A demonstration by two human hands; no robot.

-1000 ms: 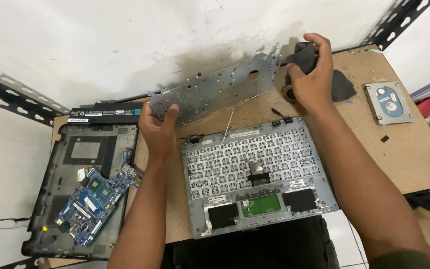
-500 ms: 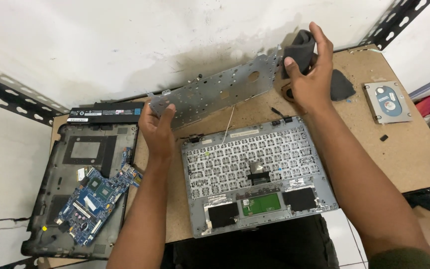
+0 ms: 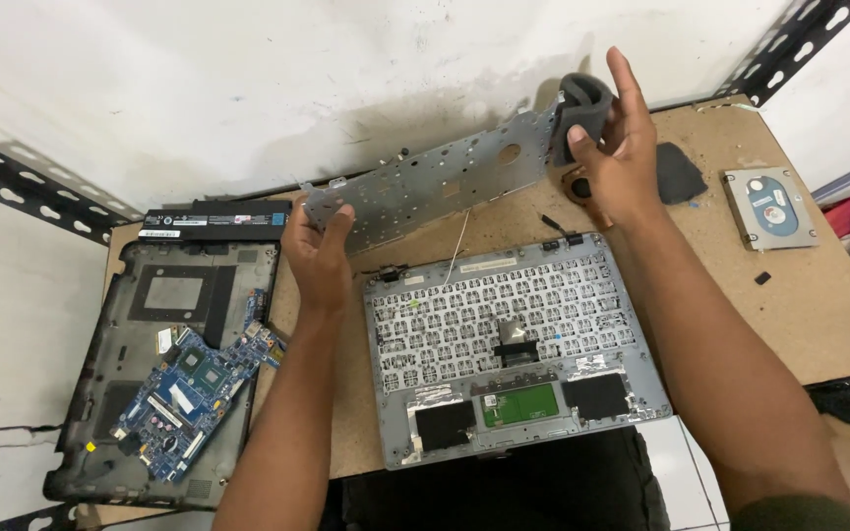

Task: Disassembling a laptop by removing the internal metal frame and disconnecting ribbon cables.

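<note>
While both hands clamp its ends, left hand, right hand, metal plate hangs above palmrest, wall close behind.

plate: bare grey metal, dull sheen, punched full of holes, held at both ends
pad: dark matt foam, soft-looking, pinched at the plate's right end
table: brown pressed board, rough and speckled
palmrest: brushed silver metal, patched with black tape
base: matt black plastic, at the table's left edge
motherboard: glossy blue board
</note>
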